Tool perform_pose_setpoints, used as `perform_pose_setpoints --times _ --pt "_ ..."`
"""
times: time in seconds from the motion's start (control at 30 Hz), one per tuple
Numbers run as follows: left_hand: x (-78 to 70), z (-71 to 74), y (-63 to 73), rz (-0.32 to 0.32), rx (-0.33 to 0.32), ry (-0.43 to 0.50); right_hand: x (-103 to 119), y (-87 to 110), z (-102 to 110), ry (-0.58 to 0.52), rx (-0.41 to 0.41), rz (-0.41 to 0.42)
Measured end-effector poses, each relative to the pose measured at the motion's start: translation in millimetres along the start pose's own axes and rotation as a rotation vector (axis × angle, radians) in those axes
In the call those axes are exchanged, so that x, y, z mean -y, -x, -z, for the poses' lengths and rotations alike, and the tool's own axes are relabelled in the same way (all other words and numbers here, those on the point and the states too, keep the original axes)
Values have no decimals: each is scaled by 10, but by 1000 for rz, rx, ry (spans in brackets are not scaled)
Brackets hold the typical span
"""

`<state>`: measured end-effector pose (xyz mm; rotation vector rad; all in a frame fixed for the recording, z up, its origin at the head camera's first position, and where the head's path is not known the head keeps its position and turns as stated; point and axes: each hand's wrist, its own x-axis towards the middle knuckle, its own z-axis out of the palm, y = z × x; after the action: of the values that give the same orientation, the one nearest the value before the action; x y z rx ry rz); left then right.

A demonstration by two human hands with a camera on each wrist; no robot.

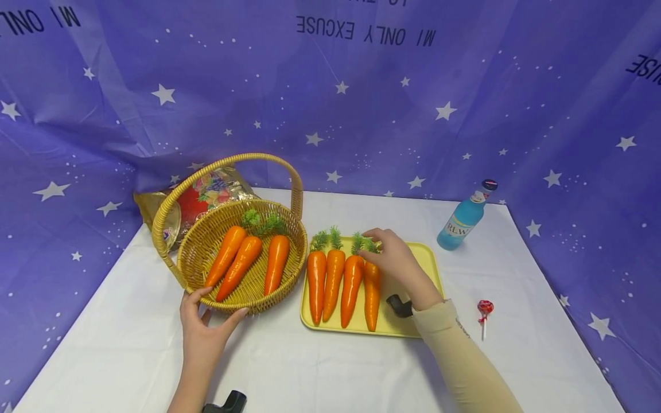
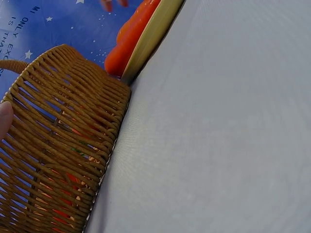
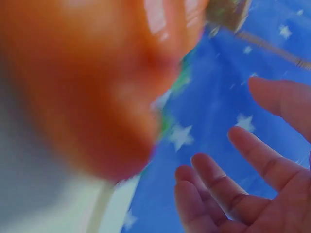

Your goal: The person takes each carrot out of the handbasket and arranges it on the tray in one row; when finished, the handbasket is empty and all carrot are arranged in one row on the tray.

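A wicker basket (image 1: 195, 252) with a tall arched handle holds several orange carrots (image 1: 277, 261) with green tops. My left hand (image 1: 198, 335) rests against its near rim, thumb and fingers spread apart; in the left wrist view only the thumb (image 2: 5, 119) shows, touching the woven side. To the right, several more carrots (image 1: 352, 292) lie in a row on a yellow tray (image 1: 432, 264), leaves pointing away from me. Above the leafy top of the rightmost carrot (image 1: 372, 298) is my right hand (image 1: 396, 261). In the right wrist view its fingers are parted, with nothing between them.
Behind the basket leans a shiny bag (image 1: 198, 201) with a fruit picture. A blue bottle (image 1: 462, 221) stands at the back right, and a red lollipop (image 1: 485, 310) lies right of the tray. A purple star-printed cloth (image 1: 361, 132) hangs behind the white table.
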<state>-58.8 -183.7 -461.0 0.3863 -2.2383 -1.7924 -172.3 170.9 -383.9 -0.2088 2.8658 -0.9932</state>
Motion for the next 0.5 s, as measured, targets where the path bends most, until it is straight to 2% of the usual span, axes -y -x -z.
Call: perform_pose_setpoints --times 0.27,0.5 --pt "-7 -15 4 -12 -5 -12 562 -82 -142 -67 34 129" --pt "-8 -11 18 -18 -6 -27 959 -192 -312 8 60 264"
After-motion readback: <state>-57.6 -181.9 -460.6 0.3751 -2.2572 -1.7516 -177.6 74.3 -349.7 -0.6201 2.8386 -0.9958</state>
